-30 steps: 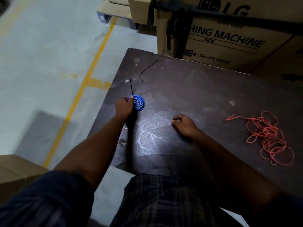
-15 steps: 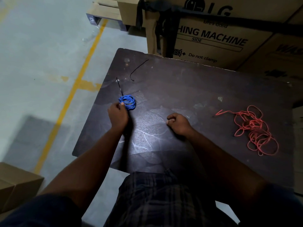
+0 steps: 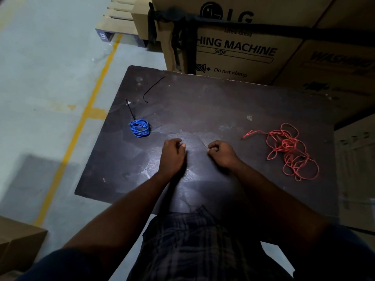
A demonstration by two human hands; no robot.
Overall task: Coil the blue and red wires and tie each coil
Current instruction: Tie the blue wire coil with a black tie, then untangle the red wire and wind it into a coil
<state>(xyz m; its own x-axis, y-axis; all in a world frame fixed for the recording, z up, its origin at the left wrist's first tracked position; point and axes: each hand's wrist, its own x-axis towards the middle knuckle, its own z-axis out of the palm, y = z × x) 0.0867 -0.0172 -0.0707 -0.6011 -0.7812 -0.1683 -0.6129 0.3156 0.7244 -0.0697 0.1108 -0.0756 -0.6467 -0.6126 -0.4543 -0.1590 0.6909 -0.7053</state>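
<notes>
The blue wire [image 3: 140,128] lies as a small tight coil near the left edge of the dark table [image 3: 213,102], with a black tie's tail [image 3: 129,109] sticking out from it. A loose tangle of red wire [image 3: 288,151] is spread over the table's right side. My left hand [image 3: 172,154] rests in the middle of the table, fingers curled, holding nothing, to the right of and nearer me than the blue coil. My right hand [image 3: 222,152] rests beside it, also curled with nothing in it, to the left of the red wire.
A second black tie [image 3: 153,89] lies loose near the table's far left corner. Large cardboard boxes [image 3: 243,49] stand right behind the table. Grey floor with a yellow line [image 3: 81,122] is to the left. Another box [image 3: 18,244] sits at the lower left.
My left hand has let go of the blue coil and drawn back to the middle of the table beside my right hand. The coil stays where it was.
</notes>
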